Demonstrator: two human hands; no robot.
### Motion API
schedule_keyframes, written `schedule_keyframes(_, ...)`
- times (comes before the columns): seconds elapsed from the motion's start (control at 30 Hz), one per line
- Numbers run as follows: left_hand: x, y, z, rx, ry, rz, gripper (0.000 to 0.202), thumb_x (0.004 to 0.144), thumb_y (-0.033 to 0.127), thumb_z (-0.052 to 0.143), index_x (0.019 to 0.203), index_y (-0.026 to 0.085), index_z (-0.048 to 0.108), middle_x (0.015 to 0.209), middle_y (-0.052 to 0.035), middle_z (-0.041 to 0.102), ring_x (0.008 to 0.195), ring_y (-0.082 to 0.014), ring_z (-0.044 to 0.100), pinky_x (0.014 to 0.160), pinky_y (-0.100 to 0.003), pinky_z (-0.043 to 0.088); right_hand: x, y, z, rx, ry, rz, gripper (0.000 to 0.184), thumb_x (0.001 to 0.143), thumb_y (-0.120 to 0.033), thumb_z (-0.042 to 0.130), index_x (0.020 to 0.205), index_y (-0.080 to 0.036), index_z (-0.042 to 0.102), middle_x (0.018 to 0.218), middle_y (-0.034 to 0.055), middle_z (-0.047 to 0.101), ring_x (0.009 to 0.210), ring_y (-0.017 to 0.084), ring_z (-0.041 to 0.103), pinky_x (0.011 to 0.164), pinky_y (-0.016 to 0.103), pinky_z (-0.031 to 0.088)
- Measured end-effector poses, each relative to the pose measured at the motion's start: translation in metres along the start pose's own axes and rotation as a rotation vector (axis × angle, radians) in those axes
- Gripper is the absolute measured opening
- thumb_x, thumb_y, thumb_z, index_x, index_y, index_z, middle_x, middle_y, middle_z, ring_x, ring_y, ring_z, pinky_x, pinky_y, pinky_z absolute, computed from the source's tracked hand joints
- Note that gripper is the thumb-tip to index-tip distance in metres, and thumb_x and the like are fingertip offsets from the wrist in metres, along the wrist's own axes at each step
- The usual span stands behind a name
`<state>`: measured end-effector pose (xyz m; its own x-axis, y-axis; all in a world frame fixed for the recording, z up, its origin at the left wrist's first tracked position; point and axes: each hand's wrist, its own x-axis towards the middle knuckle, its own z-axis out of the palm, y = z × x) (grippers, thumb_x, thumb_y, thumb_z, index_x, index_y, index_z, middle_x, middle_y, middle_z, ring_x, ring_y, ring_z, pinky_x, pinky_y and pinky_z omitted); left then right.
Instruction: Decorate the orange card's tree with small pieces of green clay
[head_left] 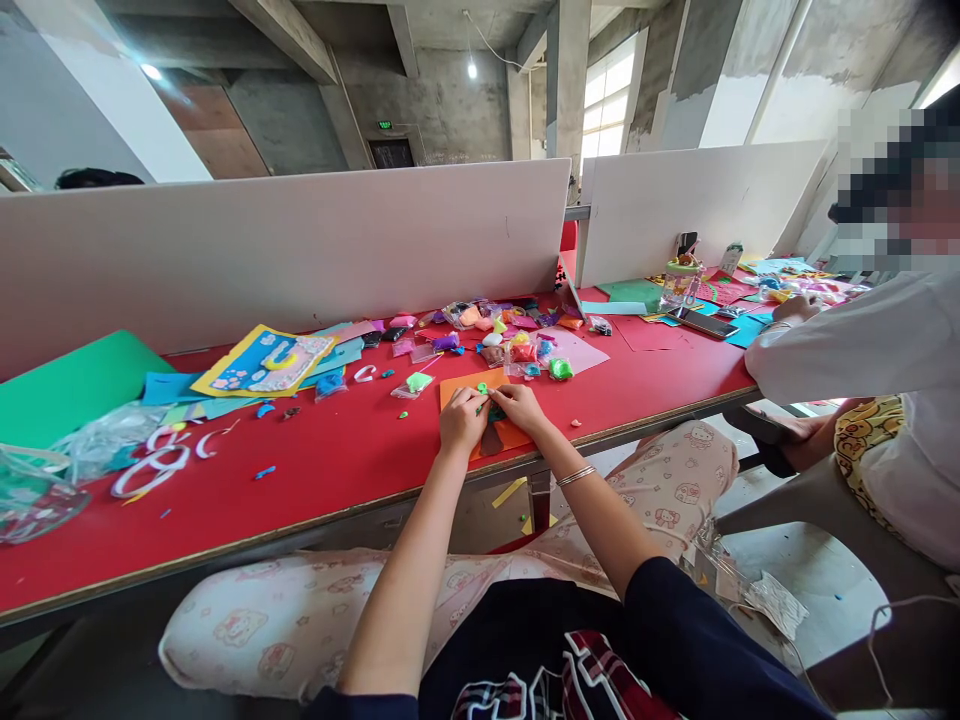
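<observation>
My left hand (461, 418) and my right hand (519, 406) meet over an orange paper sheet (463, 384) near the front edge of the red table (330, 470). Both pinch a small dark green piece of clay (493, 411) pressed on the sheet. A brown clay shape (492, 440) lies on the sheet just below my hands. A tiny green dot (483, 387) sits on the orange sheet above them. A silver bangle (575, 476) circles my right wrist.
Bags of coloured clay (517, 345) lie behind the sheet, with a pink paper (577, 350). Blue and yellow paper craft (262, 365), a green sheet (67, 385) and white clay rings (154, 460) lie left. White dividers (300, 250) stand behind. A person in white (885, 350) sits right.
</observation>
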<state>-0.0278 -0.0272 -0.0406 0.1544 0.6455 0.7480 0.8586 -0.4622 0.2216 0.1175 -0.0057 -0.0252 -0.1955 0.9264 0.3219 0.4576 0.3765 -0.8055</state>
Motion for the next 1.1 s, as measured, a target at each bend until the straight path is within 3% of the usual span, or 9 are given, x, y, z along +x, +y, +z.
schedule_keyframes(0.33, 0.0011, 0.0025, -0.0015, 0.018, 0.004, 0.05, 0.022, 0.092, 0.028, 0.053, 0.084, 0.021, 0.072, 0.077, -0.0063, 0.065, 0.081, -0.019, 0.06, 0.067, -0.027, 0.046, 0.0006, -0.0021, -0.0007, -0.034, 0.039, 0.041, 0.039, 0.084, -0.039, 0.051, 0.053, -0.017, 0.046, 0.051, -0.002, 0.042, 0.053, 0.01, 0.037, 0.051, 0.024, 0.024)
schedule_keyframes(0.57, 0.0022, 0.0068, -0.0021, -0.016, 0.033, -0.01, 0.015, 0.09, 0.024, 0.051, 0.085, 0.019, 0.064, 0.081, -0.0075, 0.065, 0.085, -0.0217, 0.062, 0.073, -0.029, 0.047, 0.0003, -0.0011, -0.003, -0.047, 0.146, 0.08, 0.036, 0.087, -0.038, 0.05, 0.061, -0.016, 0.06, 0.058, 0.0036, 0.059, 0.056, 0.012, 0.046, 0.055, 0.024, 0.029)
schedule_keyframes(0.77, 0.002, 0.0053, -0.0003, -0.039, 0.061, -0.075, 0.016, 0.092, 0.025, 0.045, 0.091, 0.02, 0.059, 0.088, -0.0088, 0.065, 0.09, -0.0227, 0.061, 0.073, -0.031, 0.047, -0.0001, -0.003, -0.002, -0.072, 0.121, 0.096, 0.036, 0.084, -0.038, 0.051, 0.055, -0.017, 0.051, 0.051, 0.0, 0.05, 0.053, 0.011, 0.04, 0.052, 0.025, 0.025)
schedule_keyframes(0.97, 0.0016, 0.0032, 0.0021, -0.042, 0.072, -0.155, 0.024, 0.094, 0.025, 0.038, 0.078, 0.021, 0.054, 0.078, -0.0068, 0.06, 0.079, -0.02, 0.059, 0.063, -0.027, 0.043, -0.0005, -0.0026, -0.0022, -0.099, 0.096, 0.085, 0.036, 0.083, -0.038, 0.051, 0.053, -0.018, 0.049, 0.05, -0.001, 0.047, 0.051, 0.011, 0.037, 0.051, 0.026, 0.023)
schedule_keyframes(1.1, 0.001, 0.002, 0.0009, -0.048, 0.056, -0.136, 0.029, 0.096, 0.029, 0.04, 0.079, 0.019, 0.061, 0.078, -0.0077, 0.063, 0.079, -0.0199, 0.061, 0.064, -0.027, 0.043, -0.0015, -0.0039, -0.0024, -0.084, 0.082, 0.081, 0.036, 0.084, -0.038, 0.05, 0.054, -0.017, 0.05, 0.051, -0.0003, 0.049, 0.053, 0.011, 0.039, 0.051, 0.025, 0.024)
